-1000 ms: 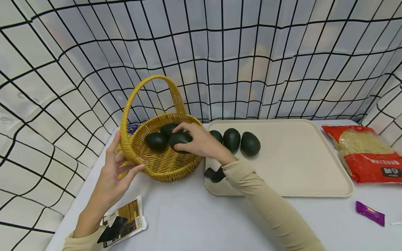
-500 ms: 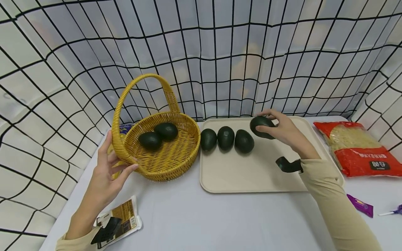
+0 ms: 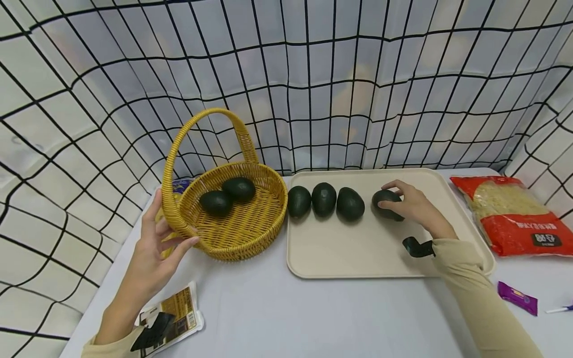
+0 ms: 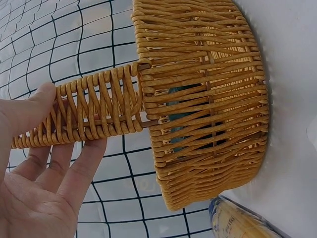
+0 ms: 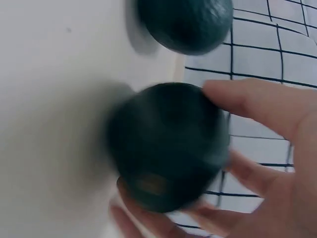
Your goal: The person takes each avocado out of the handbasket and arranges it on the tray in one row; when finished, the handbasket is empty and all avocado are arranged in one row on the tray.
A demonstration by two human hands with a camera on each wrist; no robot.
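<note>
My right hand point(image 3: 416, 206) grips a dark green avocado point(image 3: 384, 203) low over the right part of the beige tray point(image 3: 353, 258); whether it touches the tray is hard to tell. To its left, an avocado point(image 3: 299, 202), another avocado point(image 3: 324, 200) and a third avocado point(image 3: 350, 204) stand in a row. With thumb and fingers on either side, my left hand point(image 3: 149, 258) holds the handle point(image 4: 94, 106) of the yellow wicker basket point(image 3: 241, 252). Inside the basket lie an avocado point(image 3: 216, 203) and a second avocado point(image 3: 239, 189), touching.
A red noodle bag point(image 3: 515, 219) lies right of the tray, with a purple wrapped sweet point(image 3: 517, 298) in front. A brown-and-white packet point(image 3: 176, 313) rests near my left wrist. Behind the basket, a blue-and-yellow packet point(image 4: 240, 220) is partly hidden. Black netting point(image 3: 331, 99) surrounds the table.
My right hand has taken an avocado out of the basket, carried it right over the tray, and lowered it beside the row. The left hand keeps its hold on the handle.
</note>
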